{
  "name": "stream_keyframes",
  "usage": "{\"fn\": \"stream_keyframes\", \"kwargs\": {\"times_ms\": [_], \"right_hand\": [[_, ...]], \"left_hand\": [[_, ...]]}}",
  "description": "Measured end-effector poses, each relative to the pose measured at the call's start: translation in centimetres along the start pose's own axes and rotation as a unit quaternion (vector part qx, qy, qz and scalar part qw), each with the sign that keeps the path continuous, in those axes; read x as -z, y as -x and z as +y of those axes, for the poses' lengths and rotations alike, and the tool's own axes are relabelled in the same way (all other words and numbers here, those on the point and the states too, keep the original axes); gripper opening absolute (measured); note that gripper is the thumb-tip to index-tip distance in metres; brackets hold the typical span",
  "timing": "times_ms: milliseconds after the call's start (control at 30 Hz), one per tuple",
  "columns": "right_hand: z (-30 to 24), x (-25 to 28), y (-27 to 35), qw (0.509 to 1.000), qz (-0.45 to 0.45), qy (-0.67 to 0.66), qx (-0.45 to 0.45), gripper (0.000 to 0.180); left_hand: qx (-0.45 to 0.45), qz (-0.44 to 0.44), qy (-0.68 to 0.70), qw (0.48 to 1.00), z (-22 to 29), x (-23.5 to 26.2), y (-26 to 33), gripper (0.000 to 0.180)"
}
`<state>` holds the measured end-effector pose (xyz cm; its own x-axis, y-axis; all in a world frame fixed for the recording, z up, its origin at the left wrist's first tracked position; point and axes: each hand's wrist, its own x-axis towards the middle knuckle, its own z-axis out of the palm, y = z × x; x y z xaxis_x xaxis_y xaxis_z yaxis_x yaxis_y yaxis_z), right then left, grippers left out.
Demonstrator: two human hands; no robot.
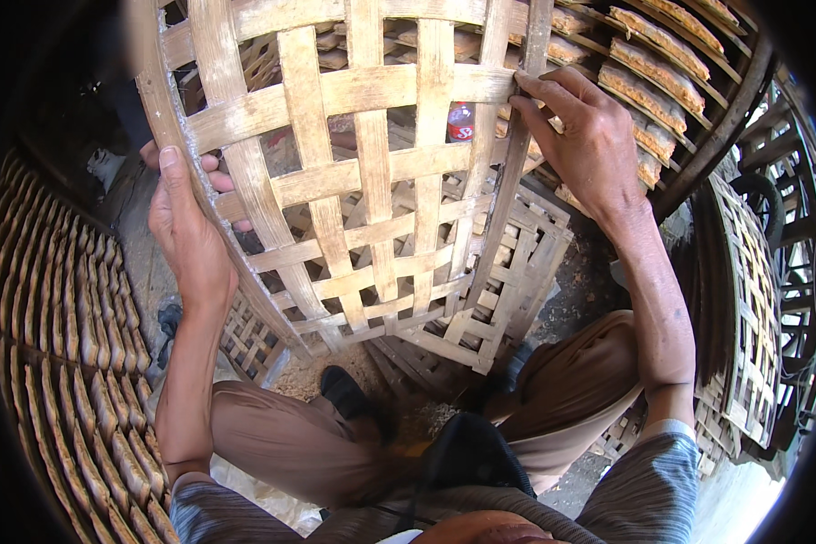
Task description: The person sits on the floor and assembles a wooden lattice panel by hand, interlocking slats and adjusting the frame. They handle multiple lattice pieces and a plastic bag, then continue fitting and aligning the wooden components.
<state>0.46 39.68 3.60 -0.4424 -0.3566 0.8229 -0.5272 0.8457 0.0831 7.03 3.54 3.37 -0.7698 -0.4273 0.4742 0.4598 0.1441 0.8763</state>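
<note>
A large woven bamboo lattice tray (340,104) with a wooden rim stands tilted in front of me above my knees. My left hand (189,227) grips its left rim, the thumb on the near face and the fingers curled behind. With thumb and fingertips, my right hand (589,136) pinches the upper part of the right rim. Through the gaps in the weave shows a bottle with a red label (461,122). Behind the tray's lower right corner, another lattice panel (517,281) leans low near my feet.
Racks of thin, pale-edged slabs (72,308) run along my left. More orange-brown slabs (648,95) sit in tiers at the upper right. Several woven trays (752,308) lean together at the right. Shavings or crumbs (299,374) lie on the floor by my dark shoe (344,392).
</note>
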Motion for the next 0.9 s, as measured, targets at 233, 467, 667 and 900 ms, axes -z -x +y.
{"fn": "stream_keyframes", "kwargs": {"times_ms": [233,467,667,900], "right_hand": [[0.3,0.4,0.6,0.994,-0.054,0.084,0.040,0.015],[0.0,0.0,-0.2,0.984,-0.077,0.152,-0.052,0.018],[3.6,1.9,-0.7,0.988,0.012,0.107,-0.112,0.023],[1.9,2.0,-0.5,0.995,-0.018,-0.092,0.027,0.029]], "left_hand": [[0.005,-0.001,-0.019,1.000,1.0,-0.5,0.9,0.044],[-0.009,-0.009,-0.013,1.000,1.5,-0.2,1.2,0.047],[0.011,-0.007,-0.010,1.000,0.7,0.3,0.7,0.045],[-0.004,-0.006,-0.013,1.000,0.4,0.0,0.5,0.048]]}}
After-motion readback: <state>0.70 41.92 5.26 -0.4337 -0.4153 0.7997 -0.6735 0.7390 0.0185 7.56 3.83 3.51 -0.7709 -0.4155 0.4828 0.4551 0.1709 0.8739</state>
